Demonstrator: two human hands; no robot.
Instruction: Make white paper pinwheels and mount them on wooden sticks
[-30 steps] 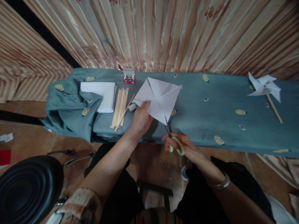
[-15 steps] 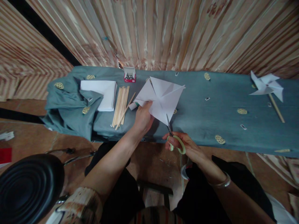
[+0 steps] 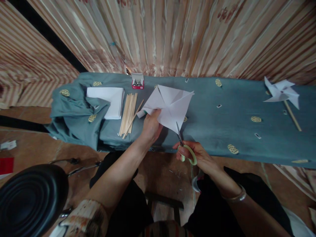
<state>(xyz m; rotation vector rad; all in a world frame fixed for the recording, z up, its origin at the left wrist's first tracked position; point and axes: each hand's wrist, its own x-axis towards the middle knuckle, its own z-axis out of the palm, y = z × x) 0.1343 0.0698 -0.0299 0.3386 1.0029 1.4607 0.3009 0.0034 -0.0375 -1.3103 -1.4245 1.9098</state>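
A white paper square [image 3: 174,107] with creases and slits running in from its corners is pinched at its left side by my left hand [image 3: 151,126]. My right hand [image 3: 194,153] is closed round the pale green handles of a pair of scissors [image 3: 188,154]. Their blades lie at the paper's near corner, one blade showing on top of the sheet. Beside my left hand, a small roll of white and green [image 3: 141,114] sticks out; I cannot make out what it is. A finished paper pinwheel [image 3: 282,91] on a wooden stick lies at the far right.
Left of the paper lie several wooden sticks [image 3: 128,113] and a stack of white paper [image 3: 115,102]. Behind them stands an open red box [image 3: 137,83] of small metal pieces. A blue-green cloth [image 3: 222,125] covers the table. A black round stool [image 3: 32,197] is at my lower left.
The view has shifted slightly, so everything sits a little lower. My hands, the paper and the scissors keep nearly the same positions relative to each other.
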